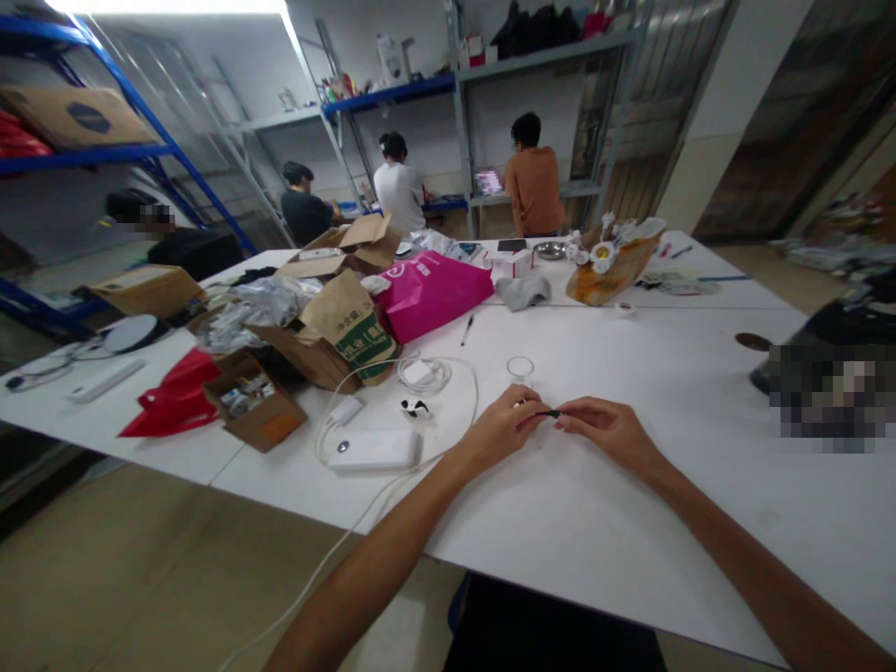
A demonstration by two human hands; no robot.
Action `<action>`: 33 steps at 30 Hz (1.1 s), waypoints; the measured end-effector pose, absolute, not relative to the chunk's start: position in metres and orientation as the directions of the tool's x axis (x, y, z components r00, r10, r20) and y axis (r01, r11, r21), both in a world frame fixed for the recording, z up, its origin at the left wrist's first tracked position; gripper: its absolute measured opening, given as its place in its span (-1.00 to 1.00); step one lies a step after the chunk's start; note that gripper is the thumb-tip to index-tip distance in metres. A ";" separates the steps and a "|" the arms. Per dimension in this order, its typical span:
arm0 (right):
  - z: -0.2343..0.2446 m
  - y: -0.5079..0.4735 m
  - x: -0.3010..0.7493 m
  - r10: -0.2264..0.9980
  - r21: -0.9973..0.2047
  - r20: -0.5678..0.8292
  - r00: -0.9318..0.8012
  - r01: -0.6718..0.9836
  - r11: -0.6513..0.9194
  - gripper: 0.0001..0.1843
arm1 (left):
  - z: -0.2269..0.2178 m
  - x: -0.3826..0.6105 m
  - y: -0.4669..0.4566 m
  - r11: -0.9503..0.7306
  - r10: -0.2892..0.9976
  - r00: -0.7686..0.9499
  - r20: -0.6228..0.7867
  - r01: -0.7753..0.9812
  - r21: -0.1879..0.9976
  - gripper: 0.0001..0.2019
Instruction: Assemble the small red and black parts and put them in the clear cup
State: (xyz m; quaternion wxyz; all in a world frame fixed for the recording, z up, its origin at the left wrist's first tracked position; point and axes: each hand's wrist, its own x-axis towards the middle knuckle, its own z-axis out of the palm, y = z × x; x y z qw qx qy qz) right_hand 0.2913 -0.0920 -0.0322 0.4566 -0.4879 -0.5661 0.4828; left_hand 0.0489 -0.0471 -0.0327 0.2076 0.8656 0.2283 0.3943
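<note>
My left hand (501, 429) and my right hand (608, 431) rest on the white table (630, 523), fingertips meeting. Both pinch a small thin dark object (551, 413) between them; I cannot make out what it is. A small clear round ring or cap (520, 367) lies just beyond my left hand. To the left lie a white power bank (372, 449) with a white cable (448, 373) and a small black-and-white item (414, 408).
Open cardboard boxes (259, 411), a pink bag (430, 291), a red bag (175, 397) and a black pen (467, 329) crowd the table's left and far side. Three people stand at the shelves (532, 187) behind. A dark object (826, 336) sits at the right edge.
</note>
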 end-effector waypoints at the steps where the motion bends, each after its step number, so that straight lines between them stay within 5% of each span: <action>1: -0.034 -0.091 0.291 0.993 -0.993 0.042 -0.106 0.103 0.053 -0.45 | -0.033 0.049 -0.047 -0.813 0.555 0.585 0.592 0.233 0.533 -0.77; 9: -0.033 -0.092 0.288 0.997 -0.996 0.044 -0.070 0.081 0.049 -0.42 | -0.030 0.051 -0.047 -0.811 0.561 0.608 0.563 0.268 0.519 -0.74; 23: -0.039 -0.081 0.284 0.970 -0.949 0.229 -0.082 0.203 0.241 -0.50 | -0.028 0.048 -0.044 -0.746 0.614 0.559 0.557 0.180 0.642 -0.70; 33: -0.037 -0.080 0.268 0.969 -0.958 0.247 0.025 0.159 0.240 -0.48 | -0.018 0.044 -0.044 -0.664 0.709 0.451 0.543 0.165 0.730 -0.70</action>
